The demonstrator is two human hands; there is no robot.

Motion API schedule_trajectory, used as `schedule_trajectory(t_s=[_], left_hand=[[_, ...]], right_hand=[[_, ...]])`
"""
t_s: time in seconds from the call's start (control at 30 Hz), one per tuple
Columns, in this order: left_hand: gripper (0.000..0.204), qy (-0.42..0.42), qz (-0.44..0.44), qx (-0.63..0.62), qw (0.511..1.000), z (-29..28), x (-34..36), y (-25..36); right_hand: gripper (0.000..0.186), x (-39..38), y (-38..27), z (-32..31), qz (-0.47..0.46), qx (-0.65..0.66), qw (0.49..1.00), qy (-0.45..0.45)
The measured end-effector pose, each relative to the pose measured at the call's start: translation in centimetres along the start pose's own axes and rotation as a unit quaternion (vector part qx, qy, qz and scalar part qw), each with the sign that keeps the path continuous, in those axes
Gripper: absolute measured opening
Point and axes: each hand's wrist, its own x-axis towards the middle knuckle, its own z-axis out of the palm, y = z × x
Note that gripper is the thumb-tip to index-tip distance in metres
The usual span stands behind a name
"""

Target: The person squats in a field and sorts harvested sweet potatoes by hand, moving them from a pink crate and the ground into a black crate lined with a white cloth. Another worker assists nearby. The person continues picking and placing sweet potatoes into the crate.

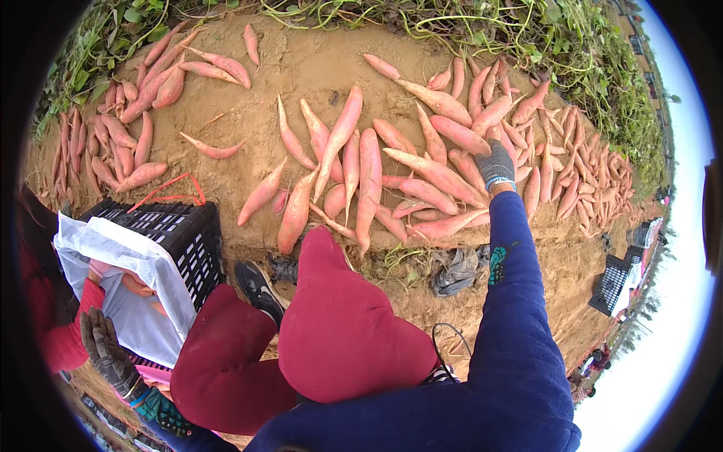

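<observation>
right hand (497, 164), grey-gloved: on the middle heap, at the lower-right end of a pink sweet potato (461, 135); fingers partly hidden, so whether they grip it cannot be told.

left hand (109, 354), dark-gloved: beside the white liner (143, 245) of a black slatted crate (197, 241); fingers extended, nothing seen in them.

progress, as judged: early for this crate. a few sweet potatoes (138, 285) show inside the liner; many remain on bare soil (248, 128), in a left heap (120, 143), the middle spread and a far-right heap of smaller roots (595, 177).

alignment: the sweet potato by the right hand lies with its long axis slanting from upper left to lower right, lower end toward the glove; its neighbours lie at mixed angles.

adjacent: a co-worker's red sleeve (68, 339), left of the crate.
</observation>
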Motion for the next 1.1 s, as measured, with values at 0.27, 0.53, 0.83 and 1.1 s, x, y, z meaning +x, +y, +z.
schedule_trajectory(t_s=[0.27, 0.53, 0.83, 1.1], left_hand=[[0.049, -0.102, 0.028, 0.064, 0.992, 6.2, -0.7, 3.9], [0.087, -0.447, -0.235, -0.221, 0.834, 33.1, -5.0, 2.4], [0.054, -0.213, -0.354, -0.503, 0.759, 31.7, 4.3, 0.9], [0.064, -0.23, -0.022, 0.017, 0.973, 2.4, 8.6, 10.5]], right_hand=[[0.08, -0.9, -5.2, 2.3, 0.079, 0.043, 0.981, -0.169], [0.057, -10.5, -14.8, -7.0, -0.205, 0.528, 0.8, -0.198], [0.055, 10.7, -11.2, 5.2, -0.056, -0.017, 0.997, -0.044], [0.071, 13.5, -10.9, 8.3, -0.111, -0.178, 0.97, -0.124]])
